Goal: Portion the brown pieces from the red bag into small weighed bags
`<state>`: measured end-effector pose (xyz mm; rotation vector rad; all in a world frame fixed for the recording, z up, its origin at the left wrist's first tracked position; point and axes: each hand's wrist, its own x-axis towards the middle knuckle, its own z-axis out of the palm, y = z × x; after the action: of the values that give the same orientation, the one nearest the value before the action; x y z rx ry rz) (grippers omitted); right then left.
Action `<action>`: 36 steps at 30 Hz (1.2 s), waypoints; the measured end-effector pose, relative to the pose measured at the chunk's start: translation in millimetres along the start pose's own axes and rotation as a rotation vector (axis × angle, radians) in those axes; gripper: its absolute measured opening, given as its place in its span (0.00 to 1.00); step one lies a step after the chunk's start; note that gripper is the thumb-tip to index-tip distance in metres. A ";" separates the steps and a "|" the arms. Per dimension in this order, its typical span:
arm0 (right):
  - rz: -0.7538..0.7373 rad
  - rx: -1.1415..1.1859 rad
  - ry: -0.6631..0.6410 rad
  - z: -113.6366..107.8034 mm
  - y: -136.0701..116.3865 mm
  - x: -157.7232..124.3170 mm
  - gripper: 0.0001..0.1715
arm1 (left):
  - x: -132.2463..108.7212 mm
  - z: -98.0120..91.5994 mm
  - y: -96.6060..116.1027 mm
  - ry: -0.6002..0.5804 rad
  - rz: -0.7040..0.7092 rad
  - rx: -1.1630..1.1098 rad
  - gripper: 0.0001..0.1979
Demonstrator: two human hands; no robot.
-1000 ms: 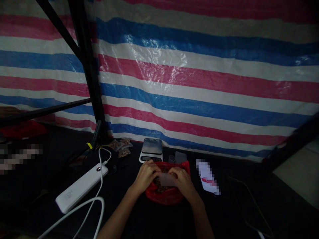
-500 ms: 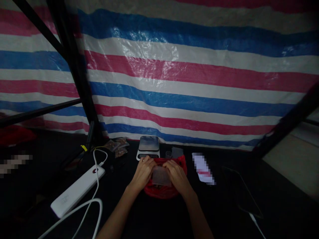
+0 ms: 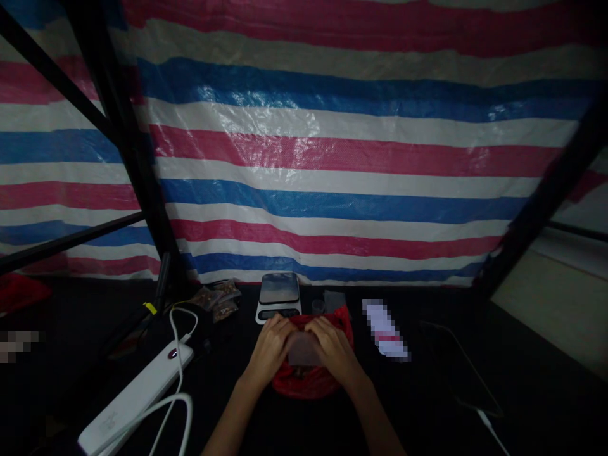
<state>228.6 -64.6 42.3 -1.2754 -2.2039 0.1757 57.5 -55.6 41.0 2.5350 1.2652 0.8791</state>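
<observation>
Both my hands meet over a red plastic bag (image 3: 304, 383) lying on the dark table. My left hand (image 3: 270, 348) and my right hand (image 3: 333, 346) each pinch an edge of a small clear pouch (image 3: 301, 350) held above the bag's opening. The fingers of both hands are closed on the pouch. What the bag holds is dark and hard to make out. A small digital scale (image 3: 278, 295) stands just behind my hands.
A white power bank (image 3: 135, 399) with a white cable (image 3: 177, 354) lies at the left. Small filled packets (image 3: 216, 297) sit left of the scale. A striped tarp (image 3: 332, 158) hangs behind, with black metal posts (image 3: 128, 152). A dark tablet (image 3: 458, 370) lies at the right.
The view has tilted and shifted slightly; my hands stay over the red bag with the pouch, drawn a little closer together.
</observation>
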 end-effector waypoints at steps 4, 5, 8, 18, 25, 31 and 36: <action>-0.010 0.016 0.001 1.2 -0.9 -0.3 0.08 | -1.2 4.3 -0.2 -0.001 0.016 0.021 0.08; -0.007 0.023 0.000 1.7 -0.8 -0.4 0.09 | -1.5 4.8 0.1 -0.001 0.018 0.030 0.09; -0.006 0.051 0.002 3.3 -0.2 -1.2 0.09 | -2.6 5.4 1.1 0.000 0.029 0.050 0.10; 0.104 0.186 0.062 -2.3 2.1 2.8 0.11 | -5.0 1.6 -0.4 0.047 -0.024 -0.122 0.10; 0.235 0.282 0.092 -4.8 18.0 2.8 0.10 | -0.7 8.9 -6.9 0.077 -0.247 -0.458 0.11; 0.250 0.590 0.099 8.9 22.6 7.3 0.09 | 1.9 18.5 -16.4 0.087 -0.370 -0.836 0.12; 0.469 0.754 0.287 -0.7 36.4 13.3 0.19 | 1.3 7.2 -22.2 0.316 -0.394 -0.764 0.18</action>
<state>251.4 -34.3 34.3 -1.2340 -1.3493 0.8551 47.4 -40.0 26.8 1.5431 1.1408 1.3633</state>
